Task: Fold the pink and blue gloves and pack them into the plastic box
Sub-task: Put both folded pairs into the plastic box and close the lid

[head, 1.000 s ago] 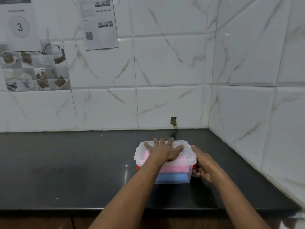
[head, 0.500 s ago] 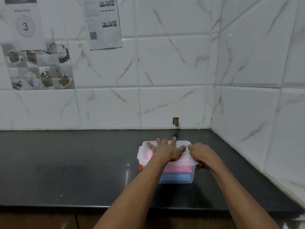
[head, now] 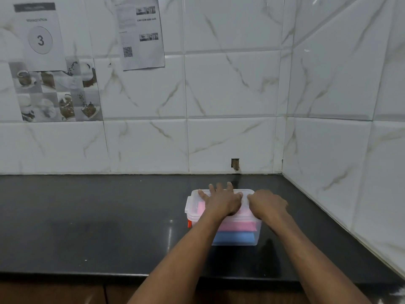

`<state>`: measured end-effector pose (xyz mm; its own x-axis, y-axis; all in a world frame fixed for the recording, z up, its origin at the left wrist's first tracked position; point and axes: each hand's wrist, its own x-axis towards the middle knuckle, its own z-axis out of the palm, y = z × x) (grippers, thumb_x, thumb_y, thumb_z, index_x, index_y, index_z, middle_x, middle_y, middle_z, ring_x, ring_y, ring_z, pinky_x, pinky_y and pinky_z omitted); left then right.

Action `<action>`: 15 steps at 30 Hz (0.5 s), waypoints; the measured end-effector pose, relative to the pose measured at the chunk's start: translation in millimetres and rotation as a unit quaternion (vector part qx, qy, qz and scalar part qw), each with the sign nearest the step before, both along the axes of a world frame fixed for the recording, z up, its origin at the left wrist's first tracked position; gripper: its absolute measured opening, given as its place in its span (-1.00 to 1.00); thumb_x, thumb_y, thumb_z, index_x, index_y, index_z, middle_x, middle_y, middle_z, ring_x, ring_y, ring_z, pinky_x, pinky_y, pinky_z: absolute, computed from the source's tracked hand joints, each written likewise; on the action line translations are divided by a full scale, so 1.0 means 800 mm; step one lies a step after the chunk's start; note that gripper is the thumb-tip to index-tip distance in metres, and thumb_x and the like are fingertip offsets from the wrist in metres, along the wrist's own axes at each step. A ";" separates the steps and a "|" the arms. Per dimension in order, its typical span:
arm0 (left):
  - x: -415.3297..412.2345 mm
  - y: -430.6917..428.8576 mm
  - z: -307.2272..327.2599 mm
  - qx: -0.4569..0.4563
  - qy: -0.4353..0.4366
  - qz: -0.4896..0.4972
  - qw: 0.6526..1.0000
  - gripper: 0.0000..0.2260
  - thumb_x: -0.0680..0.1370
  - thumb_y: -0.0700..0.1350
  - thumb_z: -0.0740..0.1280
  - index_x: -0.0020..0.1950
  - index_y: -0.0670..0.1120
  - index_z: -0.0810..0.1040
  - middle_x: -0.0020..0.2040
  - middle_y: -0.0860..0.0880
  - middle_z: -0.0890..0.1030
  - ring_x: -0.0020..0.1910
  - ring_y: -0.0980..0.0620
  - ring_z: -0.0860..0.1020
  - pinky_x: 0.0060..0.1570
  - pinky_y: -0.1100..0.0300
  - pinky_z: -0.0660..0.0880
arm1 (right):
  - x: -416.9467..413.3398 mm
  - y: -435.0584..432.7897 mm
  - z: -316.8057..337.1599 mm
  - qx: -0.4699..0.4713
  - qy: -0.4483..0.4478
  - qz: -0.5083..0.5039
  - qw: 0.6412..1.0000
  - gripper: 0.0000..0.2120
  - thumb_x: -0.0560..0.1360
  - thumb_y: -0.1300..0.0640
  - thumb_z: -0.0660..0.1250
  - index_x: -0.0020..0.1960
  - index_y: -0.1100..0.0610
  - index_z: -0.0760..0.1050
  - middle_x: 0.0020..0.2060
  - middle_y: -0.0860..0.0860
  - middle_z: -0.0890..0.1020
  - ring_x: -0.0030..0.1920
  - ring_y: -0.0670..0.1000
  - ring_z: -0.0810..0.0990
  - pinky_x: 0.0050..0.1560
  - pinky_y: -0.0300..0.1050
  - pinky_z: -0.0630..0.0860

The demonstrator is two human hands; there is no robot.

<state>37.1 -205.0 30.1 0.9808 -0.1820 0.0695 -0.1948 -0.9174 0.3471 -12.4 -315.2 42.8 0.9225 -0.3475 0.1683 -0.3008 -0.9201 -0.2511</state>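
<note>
Countertop (head: 87, 216): lidded box (head: 236, 235) under fingers (head: 219, 188).

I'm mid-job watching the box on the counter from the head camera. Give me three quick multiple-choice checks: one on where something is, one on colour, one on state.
1. Where does the plastic box stand?
A. on the black counter, toward the right corner of the tiled walls
B. at the counter's far left end
C. on the floor

2. Seen through the box wall, how are the gloves stacked?
A. blue over pink
B. pink glove over blue glove
C. both pink

3. What is the state of the lid?
A. leaning against the wall
B. lying beside the box
C. on the box, with both hands on it

Answers:
1 A: the box sits on the dark counter near the wall corner.
2 B: the pink layer shows above the blue.
3 C: the left hand lies flat on the lid, and the right hand is at its right edge.
</note>
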 end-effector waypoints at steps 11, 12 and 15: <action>-0.034 0.133 -0.018 -0.492 0.068 0.185 0.848 -0.39 0.48 0.14 0.40 0.30 -0.32 0.46 -0.06 -0.19 0.62 -0.25 -0.04 0.62 -0.33 0.24 0.48 | 0.034 0.065 -0.001 -0.076 -0.006 0.305 0.949 -0.44 0.63 -0.17 -0.09 0.51 0.10 0.21 0.54 0.16 0.15 0.53 0.13 0.10 0.47 0.17 0.04; -0.036 0.136 -0.025 -0.499 0.121 0.158 0.844 -0.37 0.46 0.17 0.42 0.29 -0.31 0.47 -0.04 -0.21 0.65 -0.27 -0.03 0.63 -0.39 0.26 0.47 | 0.040 0.067 -0.006 -0.074 0.017 0.295 0.952 -0.41 0.62 -0.21 -0.12 0.54 0.06 0.14 0.56 0.14 0.08 0.55 0.12 0.03 0.48 0.19 0.00; -0.027 0.136 -0.035 -0.565 0.178 0.139 0.794 -0.46 0.43 0.06 0.50 0.23 -0.29 0.52 -0.08 -0.22 0.68 -0.36 -0.08 0.66 -0.43 0.18 0.54 | 0.050 0.068 -0.019 -0.044 0.045 0.284 0.957 -0.40 0.60 -0.24 -0.16 0.57 0.00 0.03 0.58 0.10 -0.03 0.57 0.08 -0.09 0.50 0.17 -0.07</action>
<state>15.2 -96.3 2.3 0.9663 0.0265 -0.2559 0.2551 0.0281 0.9665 27.6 -260.8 27.3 0.9703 0.2267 0.0838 0.2378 -0.9577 -0.1623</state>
